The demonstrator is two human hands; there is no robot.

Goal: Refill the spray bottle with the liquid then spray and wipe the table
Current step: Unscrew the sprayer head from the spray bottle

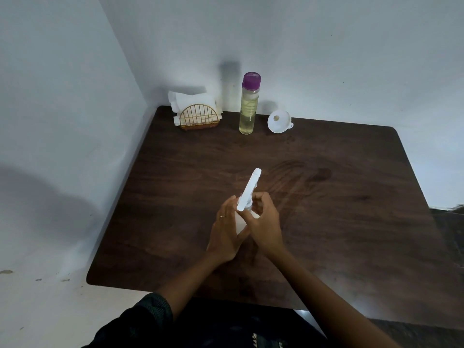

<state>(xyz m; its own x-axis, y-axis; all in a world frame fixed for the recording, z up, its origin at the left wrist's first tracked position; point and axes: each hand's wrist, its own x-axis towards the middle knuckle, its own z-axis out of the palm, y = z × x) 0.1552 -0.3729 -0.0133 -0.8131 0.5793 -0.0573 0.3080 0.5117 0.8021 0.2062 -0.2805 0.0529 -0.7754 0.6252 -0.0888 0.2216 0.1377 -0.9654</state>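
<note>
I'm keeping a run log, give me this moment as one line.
left hand holds spray bottle | right hand grips its neck | refill bottle capped | funnel unused

A plain home corner: bare white walls [301, 46] meet at ten o'clock behind a dark wood table [326, 197] (napkin holder [198, 118] at eleven).
</note>
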